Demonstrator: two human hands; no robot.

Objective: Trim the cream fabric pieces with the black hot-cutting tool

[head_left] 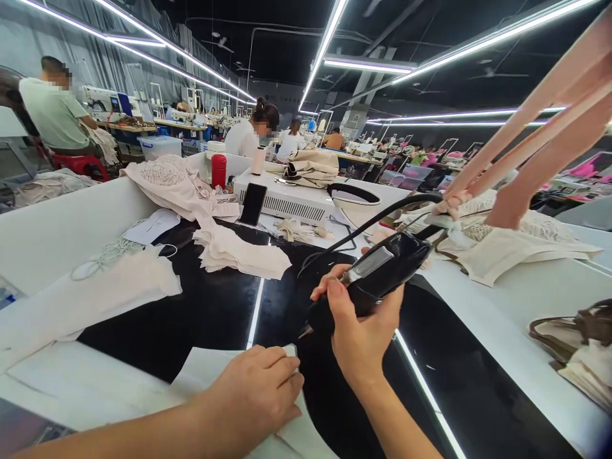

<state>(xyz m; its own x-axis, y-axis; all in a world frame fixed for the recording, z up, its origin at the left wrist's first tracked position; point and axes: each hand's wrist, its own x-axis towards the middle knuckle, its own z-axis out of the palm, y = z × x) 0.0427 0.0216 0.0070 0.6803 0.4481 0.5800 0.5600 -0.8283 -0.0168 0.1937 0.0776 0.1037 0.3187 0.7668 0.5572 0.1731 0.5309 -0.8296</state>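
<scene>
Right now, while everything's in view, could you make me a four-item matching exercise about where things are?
1. black handheld tool
2. phone
3. pale sheet
4. pink strips

A. under the left hand
B. running up to the picture's upper right
C. held in the right hand
D. standing tilted in front of the vented white box

Pairs: 1-C, 2-D, 3-A, 4-B

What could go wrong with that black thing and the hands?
Maybe these:

The tool in the right grip is close to the left grip, so a slip might hurt it.

The sheet under the left grip might slide and crease.

The black cord curves close by the tool, so it could snag.
</scene>
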